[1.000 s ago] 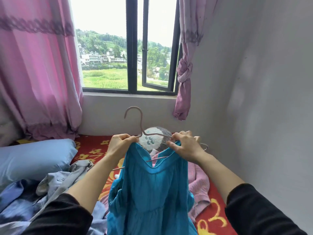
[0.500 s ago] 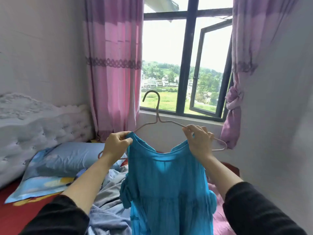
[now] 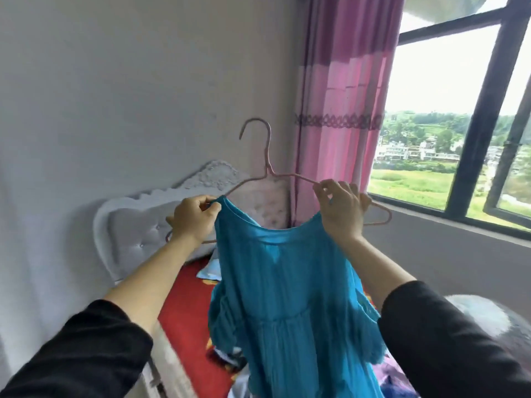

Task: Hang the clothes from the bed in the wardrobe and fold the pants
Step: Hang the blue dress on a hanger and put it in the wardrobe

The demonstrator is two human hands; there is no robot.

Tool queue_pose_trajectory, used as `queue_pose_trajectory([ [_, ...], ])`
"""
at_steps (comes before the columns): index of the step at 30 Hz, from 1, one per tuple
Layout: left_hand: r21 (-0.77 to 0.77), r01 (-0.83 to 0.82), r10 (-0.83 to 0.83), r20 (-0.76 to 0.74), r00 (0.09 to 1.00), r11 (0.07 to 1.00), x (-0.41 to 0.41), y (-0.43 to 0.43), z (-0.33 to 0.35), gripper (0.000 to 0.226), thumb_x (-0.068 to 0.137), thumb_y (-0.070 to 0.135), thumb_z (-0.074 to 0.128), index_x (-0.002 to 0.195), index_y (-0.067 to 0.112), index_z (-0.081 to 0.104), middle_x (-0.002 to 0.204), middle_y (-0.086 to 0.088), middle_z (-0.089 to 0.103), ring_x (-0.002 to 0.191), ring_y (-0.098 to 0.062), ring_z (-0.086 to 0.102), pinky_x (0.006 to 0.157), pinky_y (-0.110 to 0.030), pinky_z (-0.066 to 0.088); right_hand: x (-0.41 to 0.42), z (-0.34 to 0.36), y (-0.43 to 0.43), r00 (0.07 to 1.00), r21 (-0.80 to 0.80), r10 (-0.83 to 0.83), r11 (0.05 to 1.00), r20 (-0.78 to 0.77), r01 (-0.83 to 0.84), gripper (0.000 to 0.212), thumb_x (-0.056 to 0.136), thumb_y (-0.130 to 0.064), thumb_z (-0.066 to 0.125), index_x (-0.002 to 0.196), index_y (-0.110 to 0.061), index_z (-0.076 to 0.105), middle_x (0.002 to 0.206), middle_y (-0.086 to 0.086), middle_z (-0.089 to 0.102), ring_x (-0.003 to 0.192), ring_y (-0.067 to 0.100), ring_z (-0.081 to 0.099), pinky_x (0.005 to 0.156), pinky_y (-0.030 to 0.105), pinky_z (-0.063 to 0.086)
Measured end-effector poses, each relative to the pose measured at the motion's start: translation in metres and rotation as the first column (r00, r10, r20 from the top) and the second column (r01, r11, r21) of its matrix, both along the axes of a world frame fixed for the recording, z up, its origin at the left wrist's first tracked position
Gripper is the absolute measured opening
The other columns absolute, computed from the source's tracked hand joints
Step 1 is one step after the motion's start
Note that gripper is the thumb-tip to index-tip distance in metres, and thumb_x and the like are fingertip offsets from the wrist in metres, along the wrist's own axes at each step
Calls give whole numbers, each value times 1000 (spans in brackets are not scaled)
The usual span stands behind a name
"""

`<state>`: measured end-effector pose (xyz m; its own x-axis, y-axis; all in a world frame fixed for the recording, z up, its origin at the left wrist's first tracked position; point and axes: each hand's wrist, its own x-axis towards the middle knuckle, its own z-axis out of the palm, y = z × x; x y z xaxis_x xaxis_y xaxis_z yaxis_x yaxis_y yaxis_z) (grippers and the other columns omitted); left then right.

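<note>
A teal blue dress (image 3: 287, 297) hangs in front of me on a thin pink wire hanger (image 3: 268, 156), whose hook points up. My left hand (image 3: 195, 218) pinches the dress's left shoulder against the hanger arm. My right hand (image 3: 342, 208) grips the right shoulder of the dress and the hanger wire together. The hanger's right end sticks out past that hand. Below the dress lies the bed with a red patterned sheet (image 3: 186, 326); a few other clothes (image 3: 230, 360) peek out under the hem.
A white tufted headboard (image 3: 138, 225) stands against the grey wall on the left. A pink curtain (image 3: 342, 104) hangs beside the dark-framed window (image 3: 482, 116) on the right. A pale fluffy thing (image 3: 482, 314) shows at the lower right. No wardrobe is in view.
The view has swung left, from the window toward the headboard wall. Both hands have lifted the dress and hanger higher off the bed, keeping their hold.
</note>
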<state>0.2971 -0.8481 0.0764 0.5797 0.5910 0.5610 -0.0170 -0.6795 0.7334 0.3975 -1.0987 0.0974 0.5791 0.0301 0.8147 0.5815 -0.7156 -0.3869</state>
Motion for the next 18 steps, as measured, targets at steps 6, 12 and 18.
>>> queue_pose_trajectory([
  [6, -13, -204, 204, 13, 979, 979, -86, 132, 9, 13, 89, 27, 55, 88, 26, 68, 89, 2, 68, 87, -25, 54, 92, -39, 34, -38, 20, 147, 970, 61, 232, 970, 79, -237, 27, 96, -43, 48, 96, -24, 67, 97, -3, 64, 103, 21, 49, 91, 36, 19],
  [12, -66, -252, 252, -12, 968, 966, -179, 270, -4, 13, 90, 24, 55, 83, 23, 66, 82, 6, 66, 90, -25, 61, 83, -38, 49, -92, 13, 309, 886, 92, 441, 897, -144, -432, 28, 86, -27, 58, 60, -16, 54, 53, -3, 46, 63, 23, 42, 69, 33, 27],
  [18, -25, -334, 332, -82, 940, 942, -261, 385, -19, 18, 89, 29, 55, 77, 28, 69, 71, 10, 65, 72, -16, 60, 63, -30, 45, -155, 12, 453, 630, 49, 665, 702, -400, -710, 24, 85, -28, 61, 66, -14, 66, 58, 1, 57, 58, 19, 49, 53, 27, 36],
])
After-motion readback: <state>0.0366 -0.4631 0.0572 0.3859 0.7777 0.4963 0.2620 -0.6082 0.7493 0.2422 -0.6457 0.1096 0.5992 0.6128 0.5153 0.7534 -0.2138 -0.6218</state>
